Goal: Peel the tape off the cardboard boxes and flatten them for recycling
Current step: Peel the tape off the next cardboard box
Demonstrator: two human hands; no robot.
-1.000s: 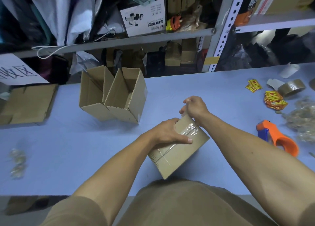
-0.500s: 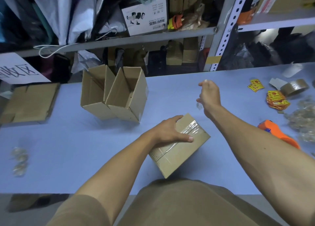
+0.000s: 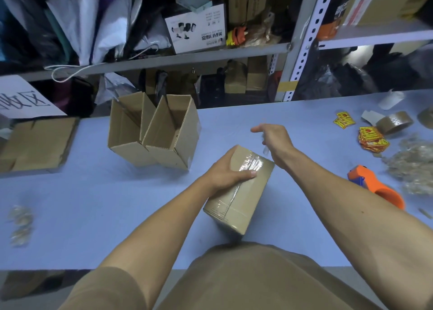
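Observation:
A small closed cardboard box (image 3: 246, 192) with shiny clear tape across its top stands tilted on the blue table (image 3: 93, 204) just in front of me. My left hand (image 3: 225, 172) grips its upper left corner, thumb lying over the taped top. My right hand (image 3: 275, 140) hovers just beyond the box's far right corner, apart from it. It pinches a thin clear tape strip (image 3: 264, 149) that hangs below the fingers.
Two open empty boxes (image 3: 152, 131) lean together at the back left, with flattened cardboard (image 3: 35, 143) further left. On the right lie an orange tape dispenser (image 3: 379, 185), a brown tape roll (image 3: 393, 122), yellow stickers (image 3: 372, 138) and crumpled tape (image 3: 414, 164). Tape wads (image 3: 21, 220) lie left.
My right hand lifted off the box's far end, drawing a clear tape strip up and right. My left hand kept hold while the box turned a little.

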